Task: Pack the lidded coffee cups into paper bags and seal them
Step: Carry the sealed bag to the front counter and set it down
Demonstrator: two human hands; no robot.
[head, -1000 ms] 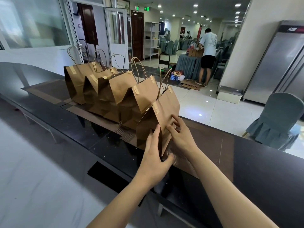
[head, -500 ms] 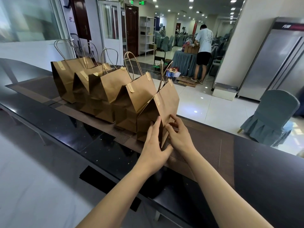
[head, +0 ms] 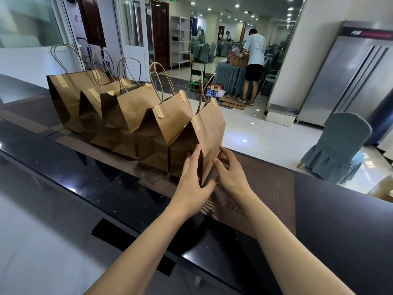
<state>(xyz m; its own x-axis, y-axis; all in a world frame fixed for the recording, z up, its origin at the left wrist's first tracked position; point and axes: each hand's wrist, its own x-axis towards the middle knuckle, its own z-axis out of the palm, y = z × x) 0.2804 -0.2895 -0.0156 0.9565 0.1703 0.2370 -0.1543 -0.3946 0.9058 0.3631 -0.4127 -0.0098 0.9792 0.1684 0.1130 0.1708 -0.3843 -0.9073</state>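
Note:
Several sealed brown paper bags with twine handles stand in a row on the counter. The nearest bag [head: 209,128] stands against its neighbour [head: 170,124]; pale sticker strips hold their tops closed. My left hand [head: 191,184] lies flat with straight fingers on the nearest bag's left side, thumb at its lower front corner. My right hand [head: 231,173] touches the base of the bag's right face with loosely bent fingers. No cups show; whatever the bags contain is hidden.
The bags stand on a brown woven mat [head: 265,188] on a glossy black counter [head: 106,188]. Beyond it are a covered chair [head: 340,145], a steel cabinet [head: 350,81] and a person [head: 254,60] at a far table.
Both hands stay at the nearest bag's lower corner. The bag has been nudged slightly left against the row, and my right fingers have slid down to its base.

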